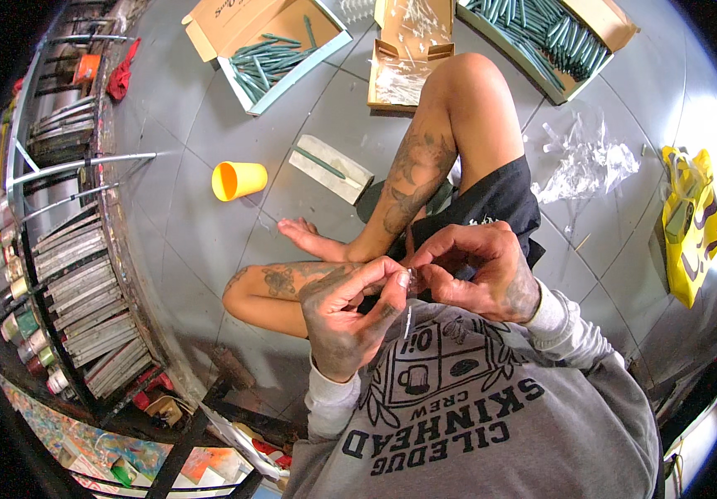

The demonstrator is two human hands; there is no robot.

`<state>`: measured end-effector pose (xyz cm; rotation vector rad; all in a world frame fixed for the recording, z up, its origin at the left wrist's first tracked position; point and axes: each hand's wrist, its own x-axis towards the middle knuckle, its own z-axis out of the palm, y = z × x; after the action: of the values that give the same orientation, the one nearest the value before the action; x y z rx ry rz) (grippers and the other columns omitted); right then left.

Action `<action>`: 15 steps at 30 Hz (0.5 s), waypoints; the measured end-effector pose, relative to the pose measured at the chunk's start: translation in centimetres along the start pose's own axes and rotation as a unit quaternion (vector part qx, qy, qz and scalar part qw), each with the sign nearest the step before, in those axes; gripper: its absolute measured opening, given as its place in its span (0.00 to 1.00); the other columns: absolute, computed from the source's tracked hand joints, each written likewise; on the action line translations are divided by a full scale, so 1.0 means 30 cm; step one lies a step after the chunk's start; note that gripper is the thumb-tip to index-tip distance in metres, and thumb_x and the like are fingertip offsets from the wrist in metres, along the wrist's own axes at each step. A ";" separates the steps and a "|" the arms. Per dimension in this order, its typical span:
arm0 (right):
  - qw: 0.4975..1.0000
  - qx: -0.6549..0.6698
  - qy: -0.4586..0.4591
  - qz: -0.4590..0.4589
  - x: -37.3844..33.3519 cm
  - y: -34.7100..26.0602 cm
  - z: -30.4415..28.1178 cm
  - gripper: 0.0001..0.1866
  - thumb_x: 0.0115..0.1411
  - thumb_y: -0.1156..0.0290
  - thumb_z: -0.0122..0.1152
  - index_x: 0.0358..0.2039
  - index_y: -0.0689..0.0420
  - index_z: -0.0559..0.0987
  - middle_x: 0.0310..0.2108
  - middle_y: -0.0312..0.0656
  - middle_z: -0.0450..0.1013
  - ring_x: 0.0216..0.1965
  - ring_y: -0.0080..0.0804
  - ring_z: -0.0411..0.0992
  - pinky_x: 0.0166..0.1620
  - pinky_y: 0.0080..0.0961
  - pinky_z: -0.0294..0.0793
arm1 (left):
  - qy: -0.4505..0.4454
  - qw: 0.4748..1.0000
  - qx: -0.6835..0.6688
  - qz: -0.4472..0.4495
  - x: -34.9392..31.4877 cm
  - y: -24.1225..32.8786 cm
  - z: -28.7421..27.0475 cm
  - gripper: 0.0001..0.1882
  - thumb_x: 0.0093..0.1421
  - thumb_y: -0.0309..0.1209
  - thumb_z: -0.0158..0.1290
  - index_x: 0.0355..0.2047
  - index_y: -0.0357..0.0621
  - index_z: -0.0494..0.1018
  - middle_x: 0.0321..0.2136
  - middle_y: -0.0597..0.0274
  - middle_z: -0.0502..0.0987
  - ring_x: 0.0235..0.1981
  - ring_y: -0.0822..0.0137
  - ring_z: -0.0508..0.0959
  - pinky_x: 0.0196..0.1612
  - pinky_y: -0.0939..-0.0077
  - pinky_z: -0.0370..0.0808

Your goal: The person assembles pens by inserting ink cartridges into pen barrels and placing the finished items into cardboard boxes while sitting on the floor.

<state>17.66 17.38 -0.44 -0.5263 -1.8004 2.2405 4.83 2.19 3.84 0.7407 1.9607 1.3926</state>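
- My left hand (346, 320) pinches a small clear piece (413, 284) between thumb and fingertips; it sits in front of my chest, at the gap between both hands.
- My right hand (483, 270) comes at it from the right, thumb and forefinger curled narrow; I cannot tell whether they close on it too.
- A thin white stick (409, 322) shows just below the pinch, its long axis running toward my chest; it lies nearer my left hand; I cannot tell whether it joins the clear piece.
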 end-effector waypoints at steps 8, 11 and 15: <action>0.997 -0.059 -0.032 -0.046 0.014 -0.017 -0.006 0.06 0.57 0.77 0.66 0.35 0.65 0.83 0.29 0.42 0.82 0.31 0.26 0.82 0.38 0.22 0.81 | -0.020 0.988 0.122 0.088 0.018 0.027 -0.024 0.06 0.57 0.22 0.64 0.33 0.31 0.80 0.25 0.62 0.80 0.26 0.73 0.77 0.32 0.78 0.74; 0.981 -0.141 -0.033 -0.128 0.016 -0.013 -0.022 0.08 0.55 0.74 0.69 0.35 0.61 0.83 0.29 0.42 0.81 0.31 0.34 0.82 0.37 0.25 0.81 | 0.002 0.997 0.069 0.014 -0.024 0.035 0.003 0.06 0.57 0.22 0.65 0.33 0.32 0.79 0.26 0.60 0.81 0.28 0.70 0.78 0.34 0.74 0.74; 0.969 -0.156 -0.023 -0.192 -0.001 -0.032 -0.007 0.05 0.55 0.77 0.68 0.32 0.59 0.81 0.25 0.40 0.77 0.28 0.36 0.80 0.32 0.28 0.78 | 0.010 0.988 0.136 0.068 -0.042 0.009 -0.001 0.07 0.57 0.24 0.65 0.33 0.32 0.81 0.27 0.57 0.82 0.27 0.66 0.79 0.36 0.72 0.73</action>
<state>17.70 17.77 0.46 -0.1535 -2.0827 1.7382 5.66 1.30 4.30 1.0055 2.1784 1.2250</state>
